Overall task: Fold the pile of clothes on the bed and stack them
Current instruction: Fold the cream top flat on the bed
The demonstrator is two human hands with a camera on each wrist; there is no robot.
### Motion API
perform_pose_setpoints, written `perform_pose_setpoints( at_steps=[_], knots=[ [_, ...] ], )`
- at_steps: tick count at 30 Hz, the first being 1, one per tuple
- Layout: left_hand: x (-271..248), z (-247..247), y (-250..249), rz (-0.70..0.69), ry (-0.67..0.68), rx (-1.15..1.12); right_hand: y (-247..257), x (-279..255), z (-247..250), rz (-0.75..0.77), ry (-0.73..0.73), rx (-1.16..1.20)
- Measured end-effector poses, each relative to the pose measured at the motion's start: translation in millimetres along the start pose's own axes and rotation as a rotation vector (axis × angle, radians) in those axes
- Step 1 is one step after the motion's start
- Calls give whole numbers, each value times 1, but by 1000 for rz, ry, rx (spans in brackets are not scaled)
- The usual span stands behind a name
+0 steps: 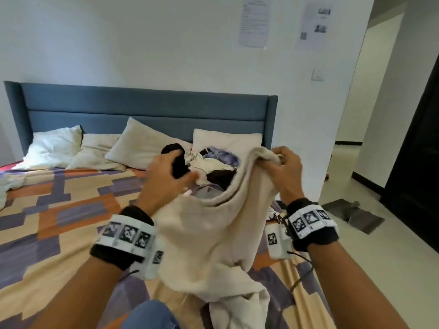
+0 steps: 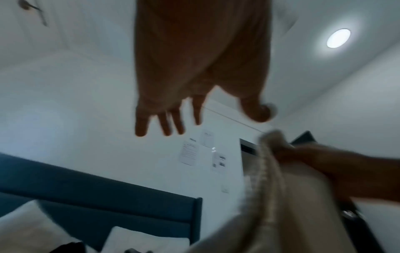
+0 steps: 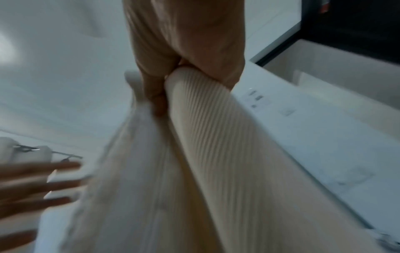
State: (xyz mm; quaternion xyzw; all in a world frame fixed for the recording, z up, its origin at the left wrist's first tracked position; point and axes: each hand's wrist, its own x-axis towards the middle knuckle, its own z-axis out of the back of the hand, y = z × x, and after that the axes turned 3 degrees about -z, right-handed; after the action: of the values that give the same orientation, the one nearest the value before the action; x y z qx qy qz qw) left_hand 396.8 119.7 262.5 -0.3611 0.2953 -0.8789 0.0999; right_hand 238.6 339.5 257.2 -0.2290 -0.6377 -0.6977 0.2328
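Cream ribbed knit garment (image 1: 209, 236) held up above the patterned bedspread (image 1: 59, 217), lower part trailing onto the bed. Right hand (image 1: 286, 170) clenched on a bunched upper edge — fingers curled round the ribbed fabric, plain in the right wrist view. Left hand (image 1: 166, 179) just beside the cloth, fingers spread and straight, gripping nothing. Pile of clothes (image 1: 213, 166) — black, white and purple pieces — behind the garment, near the pillows (image 1: 142, 148) and blue headboard (image 1: 142, 105).
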Motion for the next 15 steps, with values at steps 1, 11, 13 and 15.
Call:
perform_pose_setpoints(
  at_steps=[1,11,13,15],
  knots=[
    [-3,-13,-14,-121,137,-21,12,-2,-15,79,78,-35],
    [7,-47,-10,-21,27,-459,26,-23,-30,-60,673,257],
    [10,-39,-13,-88,-41,-456,-4,-36,-34,-92,845,162],
    [13,-32,-19,-185,-60,-370,-35,-52,-45,-138,1012,1]
  ],
)
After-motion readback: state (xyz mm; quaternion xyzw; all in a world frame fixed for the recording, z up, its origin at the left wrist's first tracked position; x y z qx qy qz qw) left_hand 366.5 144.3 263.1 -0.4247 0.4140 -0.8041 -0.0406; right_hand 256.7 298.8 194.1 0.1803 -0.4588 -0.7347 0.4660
